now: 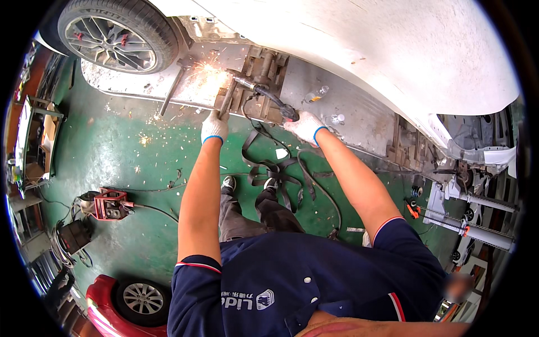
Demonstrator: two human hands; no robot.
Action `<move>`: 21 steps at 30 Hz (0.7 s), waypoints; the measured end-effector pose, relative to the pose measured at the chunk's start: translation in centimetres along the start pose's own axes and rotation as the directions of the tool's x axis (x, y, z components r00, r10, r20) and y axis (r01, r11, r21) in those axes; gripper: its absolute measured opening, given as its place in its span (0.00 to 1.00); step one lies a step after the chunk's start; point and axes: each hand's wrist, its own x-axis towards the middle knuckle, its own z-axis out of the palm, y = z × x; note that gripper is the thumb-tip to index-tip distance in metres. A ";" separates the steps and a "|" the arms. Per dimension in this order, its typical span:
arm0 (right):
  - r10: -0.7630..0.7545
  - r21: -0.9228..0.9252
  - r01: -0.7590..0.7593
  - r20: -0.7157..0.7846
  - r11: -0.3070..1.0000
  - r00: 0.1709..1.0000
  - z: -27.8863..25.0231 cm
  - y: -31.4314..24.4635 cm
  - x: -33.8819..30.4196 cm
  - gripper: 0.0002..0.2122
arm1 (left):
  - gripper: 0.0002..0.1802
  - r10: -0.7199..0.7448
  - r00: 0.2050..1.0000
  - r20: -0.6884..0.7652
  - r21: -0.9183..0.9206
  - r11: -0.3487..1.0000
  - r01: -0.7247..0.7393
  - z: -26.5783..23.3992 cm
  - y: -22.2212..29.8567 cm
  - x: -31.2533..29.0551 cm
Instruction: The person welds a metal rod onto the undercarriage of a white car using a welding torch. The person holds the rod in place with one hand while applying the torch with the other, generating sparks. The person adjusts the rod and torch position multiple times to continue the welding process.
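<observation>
My left hand [215,127], in a white knit glove with a blue cuff, is closed around the lower end of a brown metal bar [228,99]. The bar's upper end lies close to a steel clamp block [264,73]. My right hand [305,126], gloved the same way, grips a welding torch [269,96] by its dark handle. The torch nozzle points left, and bright sparks [209,69] burst just beyond its tip, in front of the car sill. Glare hides the exact spot where they start. A second rod [171,92] leans against the platform edge, left of the sparks.
A white car body [404,39] overhangs the grey platform [337,84], with a wheel [112,36] at left. Plastic bottles [317,94] lie on the platform. Black straps [275,168] and cables tangle by my feet. A red machine [112,205] and a red car [104,306] stand at left.
</observation>
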 end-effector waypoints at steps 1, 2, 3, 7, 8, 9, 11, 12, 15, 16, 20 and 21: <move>-0.002 0.007 0.002 0.004 1.000 1.000 0.0 0.1 0.2 0.20 | 0.22 0.003 1.000 -0.006 0.001 1.000 -0.003 0.0 0.0 0.0; 0.000 0.016 0.000 0.011 1.000 1.000 0.1 0.3 0.4 0.20 | 0.22 -0.001 1.000 -0.002 -0.001 1.000 0.001 0.0 0.1 0.0; 0.002 0.025 -0.003 0.018 1.000 1.000 0.2 0.5 0.6 0.21 | 0.22 -0.005 1.000 0.003 -0.003 1.000 0.005 0.0 0.2 0.0; -0.001 -0.020 0.002 0.019 1.000 1.000 0.2 0.2 0.8 0.21 | 0.22 0.024 1.000 -0.021 -0.014 1.000 -0.024 0.2 -0.5 0.3; -0.004 -0.037 0.005 0.019 0.999 1.000 0.1 0.1 0.8 0.21 | 0.22 0.023 1.000 -0.020 0.001 1.000 -0.023 0.2 -0.5 0.3; -0.007 -0.053 0.008 0.019 0.999 1.000 0.0 -0.1 0.7 0.21 | 0.22 0.023 1.000 -0.019 0.015 1.000 -0.023 0.2 -0.5 0.3; -0.033 -0.049 0.034 0.025 0.998 0.999 -0.2 -0.3 0.7 0.21 | 0.22 0.062 0.998 -0.024 0.070 0.996 -0.060 0.3 -0.8 0.6; -0.053 -0.027 0.054 0.030 0.998 0.998 -0.1 -0.2 0.7 0.21 | 0.22 0.101 0.995 -0.027 0.110 0.989 -0.098 0.2 -1.0 0.8; -0.032 -0.065 0.034 0.040 0.997 0.999 -0.5 -0.7 0.4 0.22 | 0.21 0.102 0.995 -0.019 0.134 0.986 -0.098 0.4 -0.9 0.8; -0.014 -0.096 0.018 0.043 0.995 0.999 -0.6 -1.0 0.2 0.22 | 0.21 0.094 0.996 -0.002 0.145 0.985 -0.093 0.4 -0.9 0.9; -0.045 -0.130 0.049 0.039 0.990 0.998 -0.7 -0.9 0.4 0.22 | 0.22 0.105 0.994 -0.029 0.167 0.981 -0.099 0.6 -1.1 1.1; -0.040 -0.126 0.045 0.040 0.991 0.998 -0.7 -0.8 0.5 0.22 | 0.22 0.108 0.994 -0.029 0.157 0.982 -0.102 0.6 -1.1 1.1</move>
